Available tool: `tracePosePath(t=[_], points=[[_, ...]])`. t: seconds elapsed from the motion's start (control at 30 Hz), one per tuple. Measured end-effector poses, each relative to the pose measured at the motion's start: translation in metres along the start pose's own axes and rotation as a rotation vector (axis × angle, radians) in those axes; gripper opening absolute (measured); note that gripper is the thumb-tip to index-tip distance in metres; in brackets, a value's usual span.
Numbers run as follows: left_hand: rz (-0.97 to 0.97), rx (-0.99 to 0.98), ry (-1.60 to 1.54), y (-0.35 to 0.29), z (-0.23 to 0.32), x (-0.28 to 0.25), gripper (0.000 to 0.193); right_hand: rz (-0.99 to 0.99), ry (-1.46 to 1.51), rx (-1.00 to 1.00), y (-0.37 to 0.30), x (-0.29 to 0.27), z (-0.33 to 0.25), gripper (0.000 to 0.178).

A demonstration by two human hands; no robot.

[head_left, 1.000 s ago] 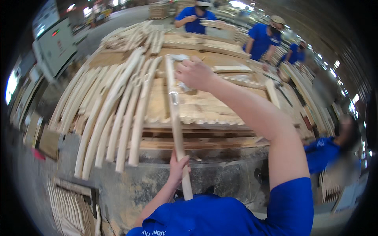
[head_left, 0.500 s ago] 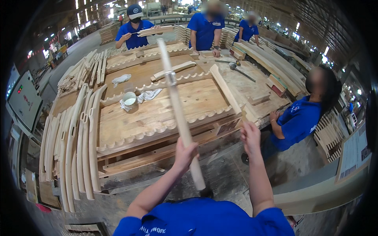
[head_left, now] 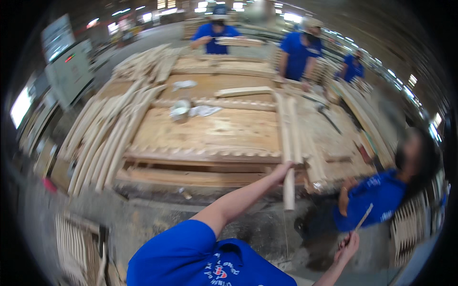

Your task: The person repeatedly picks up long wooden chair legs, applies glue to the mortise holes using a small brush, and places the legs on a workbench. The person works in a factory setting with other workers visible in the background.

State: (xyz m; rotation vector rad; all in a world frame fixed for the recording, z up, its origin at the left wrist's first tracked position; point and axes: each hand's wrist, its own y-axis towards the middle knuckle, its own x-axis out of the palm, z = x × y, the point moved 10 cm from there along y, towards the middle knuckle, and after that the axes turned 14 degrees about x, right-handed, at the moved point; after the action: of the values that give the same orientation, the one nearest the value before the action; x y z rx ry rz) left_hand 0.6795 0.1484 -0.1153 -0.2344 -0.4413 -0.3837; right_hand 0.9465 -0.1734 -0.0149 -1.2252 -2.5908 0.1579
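Note:
My left hand [head_left: 283, 172] is closed around the near end of a long pale wooden rail [head_left: 288, 195]. This end sticks out past the table's front edge, and the rail runs back along the right side of the notched frame. Another pale wooden piece [head_left: 296, 128] lies close beside it. Low at the right, my right hand [head_left: 348, 247] grips a thin light-coloured stick [head_left: 365, 215] that points up and away; blur hides what kind it is. A white bucket [head_left: 180, 110] and white cloths [head_left: 205, 110] sit on the wooden worktable [head_left: 205, 133], behind the scalloped wooden strip [head_left: 205, 155].
Several curved wooden parts [head_left: 105, 143] lie at the table's left side. A dark-handled tool [head_left: 329, 118] rests toward the right. A co-worker in blue [head_left: 372, 198] stands close at my right; others are across the table. A slatted wooden stack [head_left: 71, 243] is at lower left.
The rail has swung from upright before me down onto the table's right side, my left hand still on it. My right hand has moved down and right. The view has turned.

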Motion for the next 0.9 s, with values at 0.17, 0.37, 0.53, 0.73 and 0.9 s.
tracePosePath(t=[0.17,0.37,0.53,0.73,0.9], points=[[-0.349,-0.08,0.485,-0.048,0.032,-0.024,0.068,-0.222,-0.028,0.027,0.035,0.052,0.021,0.013],[0.328,0.37,1.129,-0.179,0.262,-0.232,0.054,-0.468,-0.121,0.026,0.036,0.189,0.004,0.015],[1.166,0.248,1.912,-0.429,0.396,-0.44,0.056,-0.746,-0.24,-0.003,-0.011,0.318,0.001,0.012],[0.986,-0.33,1.941,-0.528,0.368,-0.547,0.058,-0.885,-0.117,0.219,-0.095,0.448,0.058,0.008],[0.943,-0.195,1.983,-0.473,0.375,-0.563,0.058,-1.025,0.002,0.399,-0.157,0.547,0.142,0.016]])
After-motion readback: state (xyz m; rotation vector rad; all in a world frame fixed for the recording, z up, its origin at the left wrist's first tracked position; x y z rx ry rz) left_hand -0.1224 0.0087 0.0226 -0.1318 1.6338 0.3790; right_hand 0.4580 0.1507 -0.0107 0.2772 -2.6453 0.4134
